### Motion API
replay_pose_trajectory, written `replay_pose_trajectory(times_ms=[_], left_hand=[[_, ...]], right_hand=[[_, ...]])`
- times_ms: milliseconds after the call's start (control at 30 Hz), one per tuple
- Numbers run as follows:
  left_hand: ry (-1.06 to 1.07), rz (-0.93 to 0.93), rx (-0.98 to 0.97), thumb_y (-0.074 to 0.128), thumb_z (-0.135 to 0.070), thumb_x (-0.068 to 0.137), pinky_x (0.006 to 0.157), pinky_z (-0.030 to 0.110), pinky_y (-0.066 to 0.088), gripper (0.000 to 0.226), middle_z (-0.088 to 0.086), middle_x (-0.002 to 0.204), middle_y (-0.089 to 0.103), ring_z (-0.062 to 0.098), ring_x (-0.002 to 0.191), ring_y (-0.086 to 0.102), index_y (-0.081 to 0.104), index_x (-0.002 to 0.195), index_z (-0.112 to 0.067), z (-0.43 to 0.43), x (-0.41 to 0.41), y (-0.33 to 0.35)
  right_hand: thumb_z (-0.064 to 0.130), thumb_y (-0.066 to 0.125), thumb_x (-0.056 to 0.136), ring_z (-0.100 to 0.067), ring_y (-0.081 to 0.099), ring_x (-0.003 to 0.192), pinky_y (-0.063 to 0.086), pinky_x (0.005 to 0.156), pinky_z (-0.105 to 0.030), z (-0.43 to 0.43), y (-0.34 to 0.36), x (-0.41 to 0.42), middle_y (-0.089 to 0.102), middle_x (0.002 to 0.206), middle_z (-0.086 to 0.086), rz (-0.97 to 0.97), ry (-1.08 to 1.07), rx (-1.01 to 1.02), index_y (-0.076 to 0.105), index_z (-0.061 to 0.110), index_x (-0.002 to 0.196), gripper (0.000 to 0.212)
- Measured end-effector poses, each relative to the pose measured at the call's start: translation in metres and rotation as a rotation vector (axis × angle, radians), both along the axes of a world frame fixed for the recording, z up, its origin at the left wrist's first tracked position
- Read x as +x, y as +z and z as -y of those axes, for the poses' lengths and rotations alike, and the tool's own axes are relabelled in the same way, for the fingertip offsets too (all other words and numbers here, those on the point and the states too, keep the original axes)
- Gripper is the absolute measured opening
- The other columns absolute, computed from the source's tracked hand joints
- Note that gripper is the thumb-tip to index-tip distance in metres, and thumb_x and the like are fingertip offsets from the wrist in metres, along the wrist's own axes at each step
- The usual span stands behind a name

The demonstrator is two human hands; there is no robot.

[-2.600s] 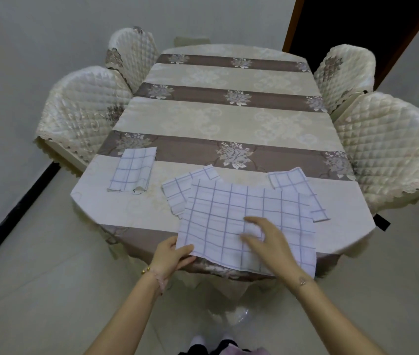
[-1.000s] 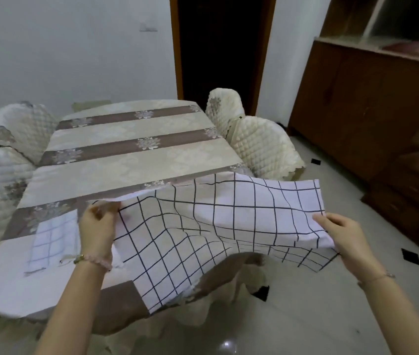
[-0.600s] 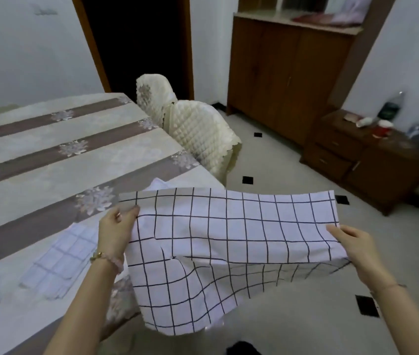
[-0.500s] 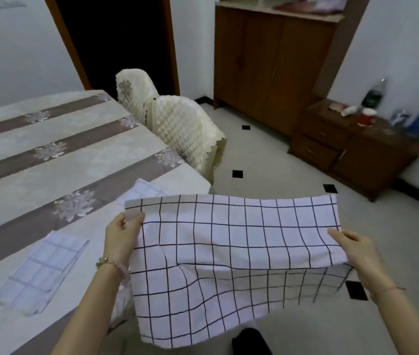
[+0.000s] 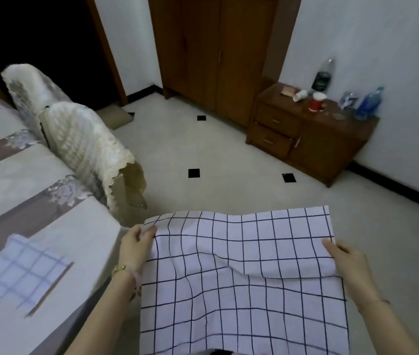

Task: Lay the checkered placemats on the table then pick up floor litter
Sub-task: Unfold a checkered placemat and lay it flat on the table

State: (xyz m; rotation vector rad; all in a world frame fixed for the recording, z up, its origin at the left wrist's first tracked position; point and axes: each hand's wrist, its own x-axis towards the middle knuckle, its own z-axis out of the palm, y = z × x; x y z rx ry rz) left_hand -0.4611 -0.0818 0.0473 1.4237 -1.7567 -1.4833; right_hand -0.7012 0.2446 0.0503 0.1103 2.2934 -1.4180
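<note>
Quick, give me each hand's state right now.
Left hand: pinches the checkered placemat at its left edge.
Right hand: grips its right edge.

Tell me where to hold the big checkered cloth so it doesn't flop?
Hold its two side edges near the far corners, one hand from each side, as the left hand and right hand pinch the checkered placemat now. It is limp: its middle sags and the near part hangs down, so one grip would probably let it bunch.
</note>
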Motion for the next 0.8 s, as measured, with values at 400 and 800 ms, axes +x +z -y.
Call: replay_pose_trajectory(times_ms=[400, 800], left_hand=[[0.028, -0.039, -0.207, 0.054, -0.021, 0.088, 0.058, 0.028, 0.033, 0.029, 0.007, 0.068, 0.048, 0.017, 0.062, 0.038, 0.057, 0.084, 0.008, 0.114, -0.184, 0.027], [0.272, -0.192, -0.162, 0.055, -0.025, 0.090, 0.055, 0.028, 0.019, 0.040, 0.001, 0.060, 0.027, 0.014, 0.058, 0.023, 0.027, 0.061, -0.019, 0.317, -0.329, 0.046]], right_hand=[[0.016, 0.058, 0.106, -0.029, 0.064, 0.082, 0.050, 0.072, -0.030, 0.126, 0.045, -0.174, 0.072, 0.093, -0.019, -0.050, 0.055, -0.064, 0.068, 0.014, 0.084, 0.025], [0.018, 0.056, 0.107, -0.031, 0.063, 0.084, 0.050, 0.080, -0.039, 0.380, 0.066, -0.361, 0.071, 0.096, -0.027, -0.094, 0.284, -0.082, 0.069, 0.007, 0.088, 0.026]])
